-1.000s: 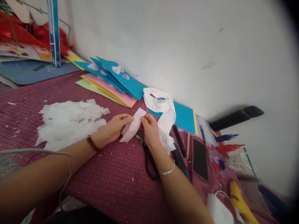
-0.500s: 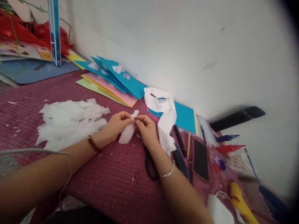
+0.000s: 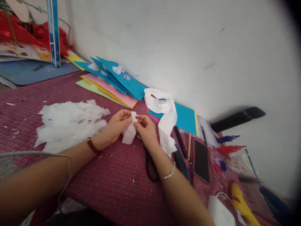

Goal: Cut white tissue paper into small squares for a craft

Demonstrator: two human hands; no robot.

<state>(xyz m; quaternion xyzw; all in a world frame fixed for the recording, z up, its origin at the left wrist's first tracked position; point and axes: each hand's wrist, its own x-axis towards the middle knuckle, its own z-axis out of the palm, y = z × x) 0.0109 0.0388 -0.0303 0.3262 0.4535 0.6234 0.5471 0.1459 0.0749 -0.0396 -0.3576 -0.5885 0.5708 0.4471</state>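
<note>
- One red checked tablecloth (image 3: 113, 188), spread beneath both arms and flecked with small pale scraps.
- Two bare forearms, converging beyond the near edge of the cloth: left forearm (image 3: 44, 175) slanting up to the right, right forearm (image 3: 185, 194) slanting up to the left.
- Stack of coloured sheets (image 3: 134, 86), beyond the hands and near the wall, blue uppermost.
- Pile of torn white paper (image 3: 68, 124), heaped just beside the left wrist on its outer side.
- Long white paper strip (image 3: 167, 125), looped at its far end and trailing down beside the right hand.
- Left hand (image 3: 115, 127), bent inward: thumb and forefinger pinching a piece of white paper (image 3: 129, 135), remaining fingers loosely curled.
- Right hand (image 3: 148, 131), turned to face the left: thumb and forefinger pinching the same piece close by; contact between opposing fingertips not distinguishable.
- Piece of white paper, detailed: held between the hands, short upper end projecting past the fingertips, broader lower end hanging toward the viewer; any tear at the pinch hidden by the fingers.
- Dark beaded bracelet (image 3: 92, 146) on the left wrist; thin silvery bangle (image 3: 171, 172) on the right.
</note>
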